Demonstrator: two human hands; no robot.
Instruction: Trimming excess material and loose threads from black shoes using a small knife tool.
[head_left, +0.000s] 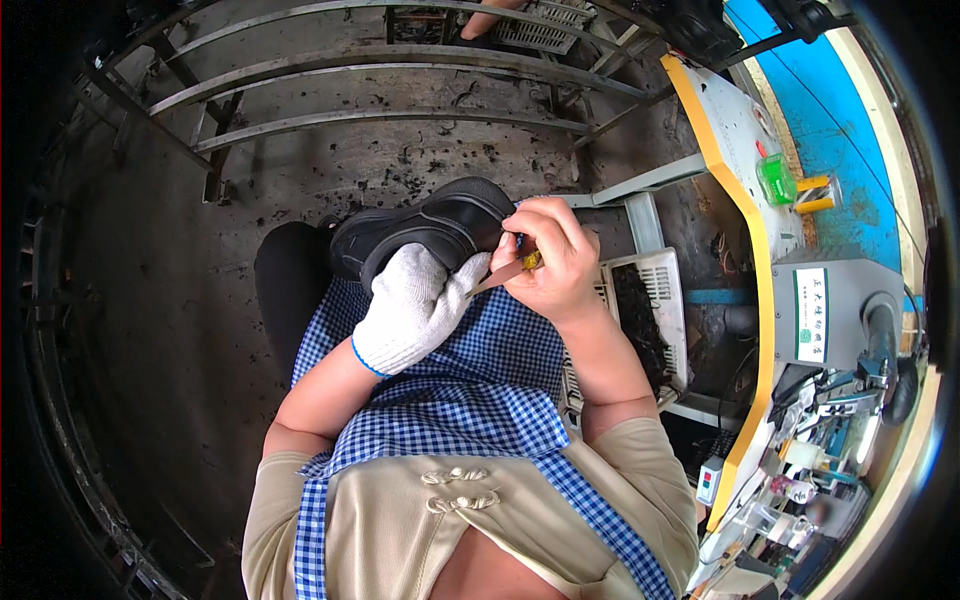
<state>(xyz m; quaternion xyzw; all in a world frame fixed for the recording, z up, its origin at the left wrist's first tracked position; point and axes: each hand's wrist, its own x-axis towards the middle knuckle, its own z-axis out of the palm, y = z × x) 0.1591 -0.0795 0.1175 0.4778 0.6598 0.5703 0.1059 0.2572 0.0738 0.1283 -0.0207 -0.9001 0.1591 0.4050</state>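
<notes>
While the black shoe [420, 232] rests on the lap, the gloved left hand [412, 305] wraps round its side and holds it tight. The bare right hand [548, 262] pinches a small tool [508, 270] at the shoe's edge. The shoe looks light and bendy. A checked apron [470, 395] lies underneath, above a dirty grey floor [150, 300].

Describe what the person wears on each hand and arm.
The left hand wears a white knitted glove with a blue cuff edge. The right hand is bare. Both forearms are bare below short beige sleeves, with a blue-and-white checked apron over the front.
</notes>
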